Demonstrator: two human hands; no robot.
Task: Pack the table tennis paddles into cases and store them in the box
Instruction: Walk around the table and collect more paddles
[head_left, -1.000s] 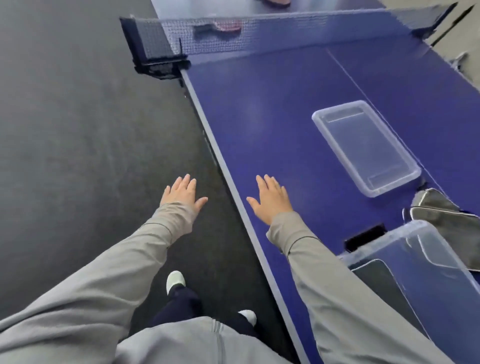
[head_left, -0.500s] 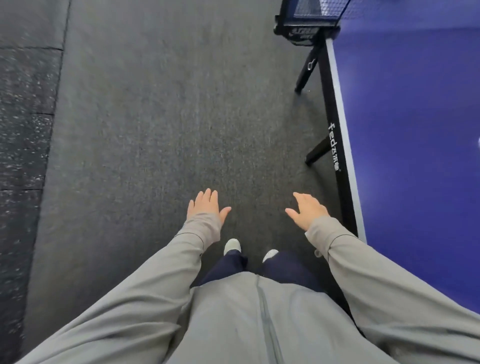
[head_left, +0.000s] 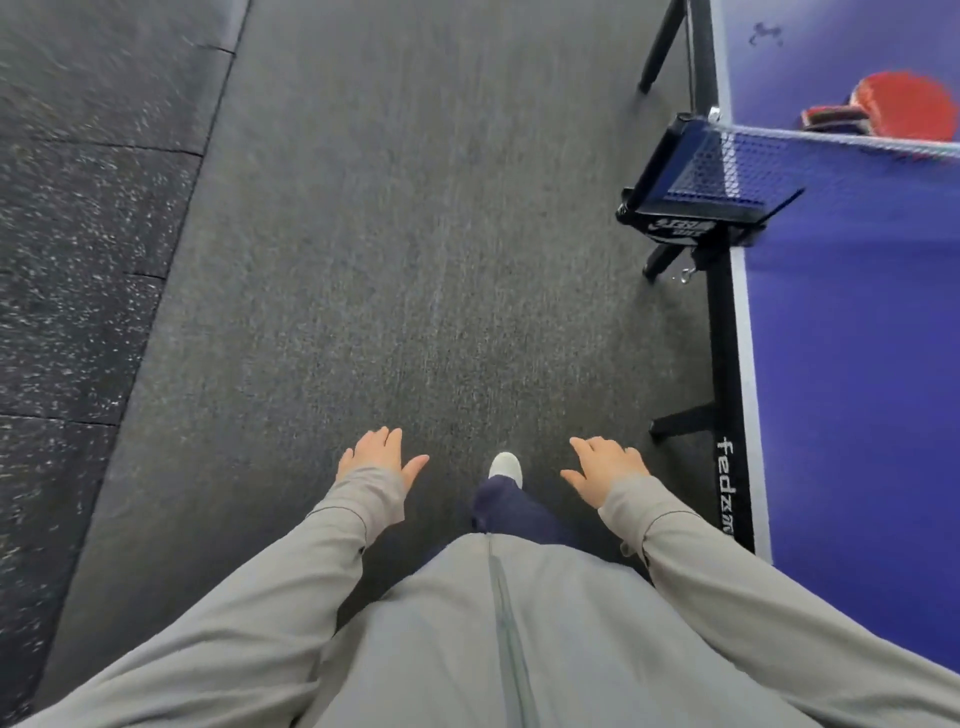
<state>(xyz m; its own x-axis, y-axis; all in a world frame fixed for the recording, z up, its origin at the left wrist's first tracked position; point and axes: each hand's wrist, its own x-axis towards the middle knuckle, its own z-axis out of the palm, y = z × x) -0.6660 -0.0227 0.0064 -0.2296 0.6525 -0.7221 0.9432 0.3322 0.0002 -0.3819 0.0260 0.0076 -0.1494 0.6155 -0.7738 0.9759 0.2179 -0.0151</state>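
Both the left hand (head_left: 382, 451) and right hand (head_left: 605, 465) hang spread and empty over the floor, while the red-rubbered wooden paddle (head_left: 904, 106), probably light and stiff, best taken by its handle, lies beyond the net (head_left: 748, 166) near the blue table's (head_left: 857, 364) left edge.

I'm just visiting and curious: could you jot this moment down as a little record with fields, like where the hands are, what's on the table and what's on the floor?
left hand: open, empty, over the floor
right hand: open, empty, beside the table edge
paddle: red, lying on the table beyond the net
net: stretched across the table, clamped at its edge
table: blue, at the right
floor: dark grey mat
shoe: white, one in view
cases and box: not in view
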